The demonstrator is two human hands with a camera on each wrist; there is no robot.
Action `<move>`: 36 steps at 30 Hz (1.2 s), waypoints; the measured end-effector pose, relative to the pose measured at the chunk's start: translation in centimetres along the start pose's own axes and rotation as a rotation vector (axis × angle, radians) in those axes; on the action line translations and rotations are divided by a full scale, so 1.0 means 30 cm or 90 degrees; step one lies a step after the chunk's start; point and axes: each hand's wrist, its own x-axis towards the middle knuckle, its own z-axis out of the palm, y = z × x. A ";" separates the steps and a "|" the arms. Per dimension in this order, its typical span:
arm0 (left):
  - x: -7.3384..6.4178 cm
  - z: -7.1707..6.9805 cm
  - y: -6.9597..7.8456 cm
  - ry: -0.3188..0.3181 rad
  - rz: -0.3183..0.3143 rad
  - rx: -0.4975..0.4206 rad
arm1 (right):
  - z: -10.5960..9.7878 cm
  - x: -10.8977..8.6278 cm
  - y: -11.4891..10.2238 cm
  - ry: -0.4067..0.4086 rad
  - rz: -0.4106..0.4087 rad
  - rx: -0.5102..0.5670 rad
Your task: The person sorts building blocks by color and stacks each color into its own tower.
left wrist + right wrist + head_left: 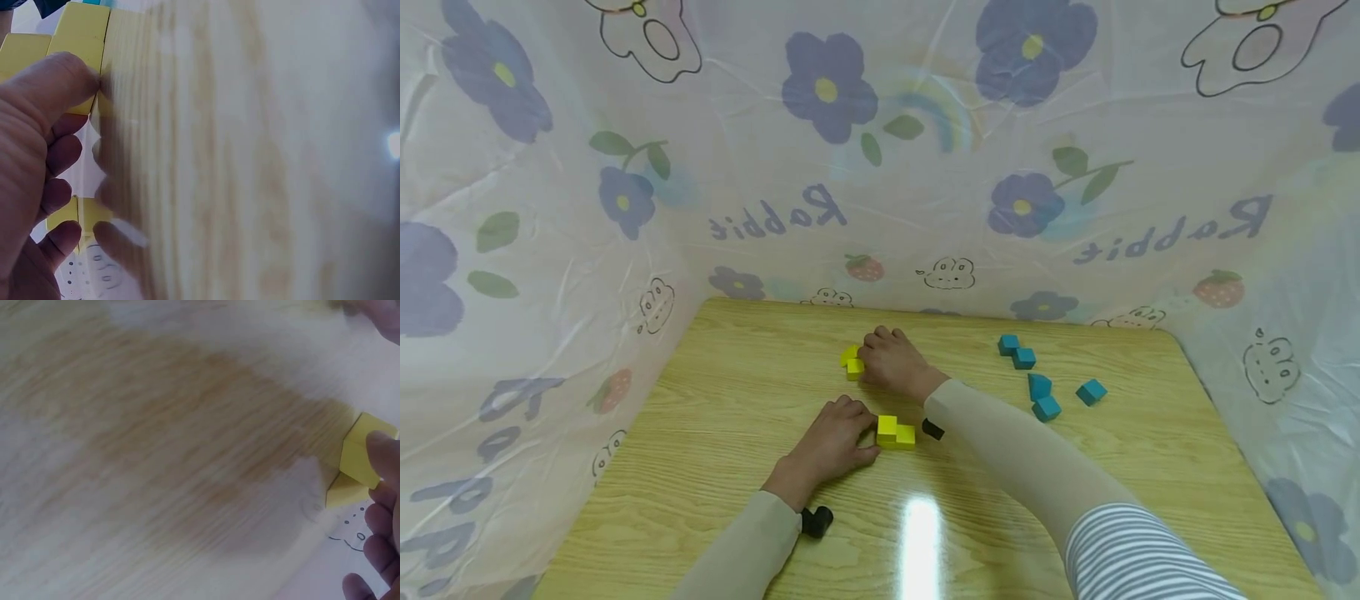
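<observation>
In the head view, my left hand point(835, 440) is at the left side of stepped yellow blocks point(906, 437) on the wooden table. The left wrist view shows its thumb pressed along the taller yellow block point(82, 24), with the forefinger partly hidden behind it. Farther back, my right hand point(891, 360) holds a small yellow cube point(854, 370) from the right side. Its thumb lies on the cube's face in the right wrist view, the other fingers curled beyond. A second yellow piece with a slanted edge point(847, 356) sits directly behind that cube.
To the right lie several teal blocks: a pair of cubes point(1023, 359), a wedge-like block point(1039, 386) close to another cube point(1047, 408), and a separate cube point(1092, 392). A printed cloth point(910, 233) encloses the table point(715, 417) at back and sides. Black wrist devices point(817, 522) are on both arms.
</observation>
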 end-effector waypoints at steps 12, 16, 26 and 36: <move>0.001 -0.001 0.001 0.001 0.004 -0.001 | 0.018 -0.027 0.017 0.007 0.049 0.021; 0.005 0.001 0.000 -0.005 0.001 -0.001 | 0.011 -0.063 0.041 0.015 0.062 0.031; 0.009 0.000 -0.006 -0.008 0.005 0.015 | -0.001 -0.172 0.080 0.064 0.069 0.018; 0.016 -0.007 -0.001 -0.024 0.005 0.026 | -0.041 -0.309 0.065 0.107 0.056 0.058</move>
